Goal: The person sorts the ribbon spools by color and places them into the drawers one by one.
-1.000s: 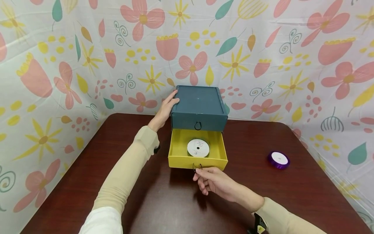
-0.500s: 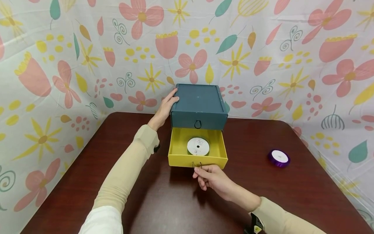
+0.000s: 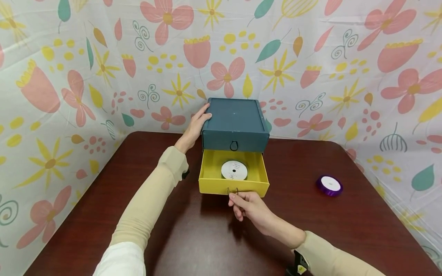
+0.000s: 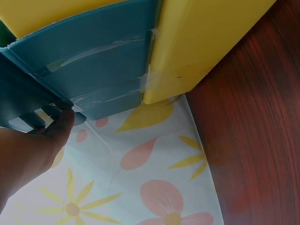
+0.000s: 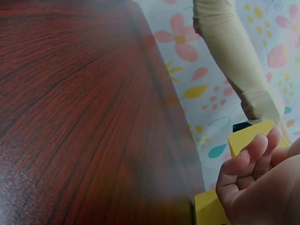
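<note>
A two-tier drawer box stands at the table's back, its teal upper tier (image 3: 235, 115) closed. The yellow drawer (image 3: 210, 186) below is pulled out toward me. Inside lies a ribbon spool with a white round face (image 3: 234, 170) and a small dark centre hole. My left hand (image 3: 195, 128) rests against the box's left side, fingertips at its top edge; the left wrist view shows a finger (image 4: 61, 129) touching the teal casing. With thumb and finger, my right hand (image 3: 253, 209) pinches the thin dark loop (image 3: 228, 191) on the yellow drawer's front. Its other fingers are curled loosely.
A purple ribbon spool (image 3: 329, 186) with a white face lies on the dark red wooden table (image 3: 293, 176), right of the box. A flower-printed cloth (image 3: 138, 96) hangs close behind the box and along both sides.
The yellow drawer's front has shifted slightly up in the view, now covering a little more of the spool inside. My right hand has moved with it; the left hand stays in place.
</note>
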`<state>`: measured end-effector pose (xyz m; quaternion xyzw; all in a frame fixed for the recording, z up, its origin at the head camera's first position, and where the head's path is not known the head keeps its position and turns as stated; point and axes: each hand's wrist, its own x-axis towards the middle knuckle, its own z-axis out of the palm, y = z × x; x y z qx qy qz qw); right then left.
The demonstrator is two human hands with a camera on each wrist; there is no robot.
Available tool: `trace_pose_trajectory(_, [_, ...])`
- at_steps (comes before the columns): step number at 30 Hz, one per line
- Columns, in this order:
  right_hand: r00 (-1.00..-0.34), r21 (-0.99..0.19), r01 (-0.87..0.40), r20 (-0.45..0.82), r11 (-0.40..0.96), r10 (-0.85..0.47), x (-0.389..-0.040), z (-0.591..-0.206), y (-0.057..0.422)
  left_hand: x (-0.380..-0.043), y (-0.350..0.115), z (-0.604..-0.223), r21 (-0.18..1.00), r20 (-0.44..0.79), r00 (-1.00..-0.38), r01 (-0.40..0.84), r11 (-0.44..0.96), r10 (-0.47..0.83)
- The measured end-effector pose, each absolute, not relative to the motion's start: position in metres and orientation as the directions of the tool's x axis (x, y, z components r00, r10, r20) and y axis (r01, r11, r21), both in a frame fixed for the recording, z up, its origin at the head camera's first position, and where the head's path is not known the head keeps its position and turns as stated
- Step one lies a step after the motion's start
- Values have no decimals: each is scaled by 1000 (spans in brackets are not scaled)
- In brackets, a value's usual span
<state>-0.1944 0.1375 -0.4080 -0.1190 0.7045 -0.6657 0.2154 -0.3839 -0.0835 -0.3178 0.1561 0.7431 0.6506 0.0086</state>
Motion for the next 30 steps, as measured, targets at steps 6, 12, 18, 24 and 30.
trace_pose_trajectory(6, [-881, -989, 124, -148, 84, -450, -196, -405, 136, -384, -84, -318, 972, 186, -950, 216, 98, 250])
trace_pose_trajectory(12, [-882, -988, 131, -151, 77, -446, -200, -403, 136, -385, -84, -318, 971, 187, -947, 218, 97, 259])
trace_pose_trajectory(18, [-889, -987, 140, -160, 78, -428, -206, -402, 136, -385, -84, -318, 972, 187, -947, 217, 90, 260])
trace_pose_trajectory(24, [-897, -988, 132, -152, 76, -416, -213, -403, 136, -384, -84, -317, 971, 185, -949, 216, 101, 254])
trace_pose_trajectory(30, [-897, -989, 132, -149, 69, -415, -219, -404, 137, -384, -84, -316, 973, 176, -953, 207, 106, 247])
